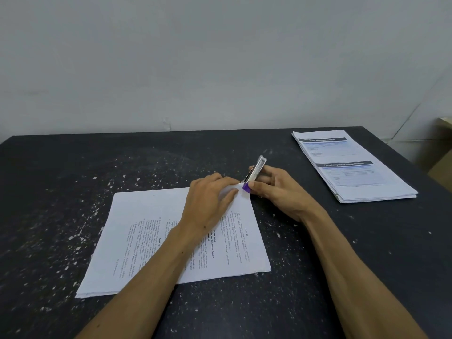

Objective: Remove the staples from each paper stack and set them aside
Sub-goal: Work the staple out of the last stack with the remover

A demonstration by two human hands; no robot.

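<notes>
the left hand [210, 199] presses flat on the upper right corner of the paper stack [146, 241] at frame centre, fingers straight. just beside it, the right hand [274, 192] pinches a silver staple remover [254, 173] with a purple tip touching that corner. a second stack [352, 165] lies upper right on the dark speckled table [73, 167].

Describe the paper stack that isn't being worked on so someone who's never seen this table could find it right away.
Start at the dark speckled table and go to its far right corner. There lies the untouched paper stack, well clear of both hands. Unlike the plain black-text stack in the middle, its top sheet carries blue-shaded blocks under dark title bars.
</notes>
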